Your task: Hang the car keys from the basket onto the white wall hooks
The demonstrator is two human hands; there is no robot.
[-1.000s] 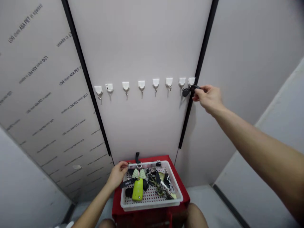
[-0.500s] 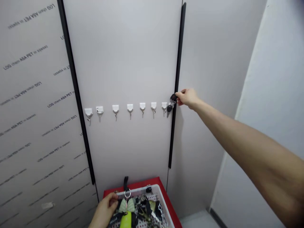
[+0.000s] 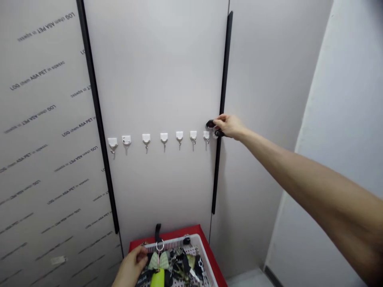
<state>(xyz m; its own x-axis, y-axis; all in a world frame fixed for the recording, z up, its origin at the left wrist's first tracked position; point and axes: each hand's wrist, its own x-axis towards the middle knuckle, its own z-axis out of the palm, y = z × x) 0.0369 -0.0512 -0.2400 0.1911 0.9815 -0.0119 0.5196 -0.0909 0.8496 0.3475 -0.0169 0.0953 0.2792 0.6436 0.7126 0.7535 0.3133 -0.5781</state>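
Observation:
My right hand is stretched out to the right end of a row of white adhesive hooks on the cabinet door. Its fingers pinch a set of black-headed keys, which overlaps the last hook at the black strip; whether the ring sits on that hook I cannot tell. Low in the view, my left hand grips the left rim of a white plastic basket. Keys and keychains fill the basket, among them a lime-green tag and a pale green bow.
Beneath the basket is a red surface. Long black handle strips run down both sides of the middle door. The left panel bears printed lettering, and a white wall stands at the right.
My right hand has shifted slightly left and turned. The keys, earlier hanging down with a key blade showing, now lie more sideways against the fingers. The left hand stays at the basket.

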